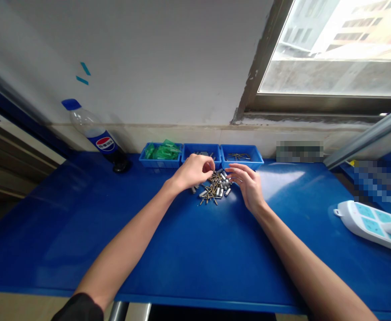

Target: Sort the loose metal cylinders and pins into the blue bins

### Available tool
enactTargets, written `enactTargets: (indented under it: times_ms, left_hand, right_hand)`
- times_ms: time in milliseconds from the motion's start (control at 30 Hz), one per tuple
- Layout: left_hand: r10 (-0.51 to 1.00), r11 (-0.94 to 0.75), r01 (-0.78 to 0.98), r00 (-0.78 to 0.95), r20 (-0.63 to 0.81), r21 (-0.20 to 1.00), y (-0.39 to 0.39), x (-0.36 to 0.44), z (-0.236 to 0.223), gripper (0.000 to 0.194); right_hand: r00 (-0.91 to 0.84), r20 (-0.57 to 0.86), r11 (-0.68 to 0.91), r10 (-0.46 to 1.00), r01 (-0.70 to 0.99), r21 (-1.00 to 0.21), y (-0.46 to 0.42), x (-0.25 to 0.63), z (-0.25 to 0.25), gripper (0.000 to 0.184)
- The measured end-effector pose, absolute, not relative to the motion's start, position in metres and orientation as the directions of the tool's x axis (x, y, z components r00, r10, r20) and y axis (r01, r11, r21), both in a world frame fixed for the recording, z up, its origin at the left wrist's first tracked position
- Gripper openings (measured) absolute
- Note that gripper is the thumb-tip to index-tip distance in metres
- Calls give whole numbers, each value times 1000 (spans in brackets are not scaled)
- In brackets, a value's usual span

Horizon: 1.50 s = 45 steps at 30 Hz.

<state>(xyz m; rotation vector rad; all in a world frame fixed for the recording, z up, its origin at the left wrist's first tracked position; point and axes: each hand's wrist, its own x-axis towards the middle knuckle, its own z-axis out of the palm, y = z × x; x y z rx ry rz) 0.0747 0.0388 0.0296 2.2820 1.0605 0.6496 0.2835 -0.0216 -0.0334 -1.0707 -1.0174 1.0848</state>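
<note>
Pepsi bottle [102,141] around 9:30, couple of blue tape strips [85,69] on the wall [169,67] at 10 o'clock, window [339,71] at 2, white power strip [372,225] near 4.

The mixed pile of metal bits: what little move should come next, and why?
Maybe the right hand could pinch one thin piece from the mixed pile and set it in the rightmost blue bin. That hand looks open at the pile's right edge, near that bin, which holds thin rods, while the pile mixes thin pieces with silver blocks.
</note>
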Motion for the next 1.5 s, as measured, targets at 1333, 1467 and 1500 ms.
enactTargets:
  times_ms: [1333,1467,1500]
  left_hand:
    - [785,-586,723,619,35,365,32,83,15,14]
    - [771,-595,703,636,30,388,32,80,18,18]
    - [767,-596,695,641,27,402,32,79,19,19]
  right_hand:
    - [258,146,191,955,-157,-969,-20,285,-35,33]
    - [256,136,181,957,-162,-970,-19,285,-36,32]
    - [258,134,180,957,-163,-970,-19,285,-36,31]
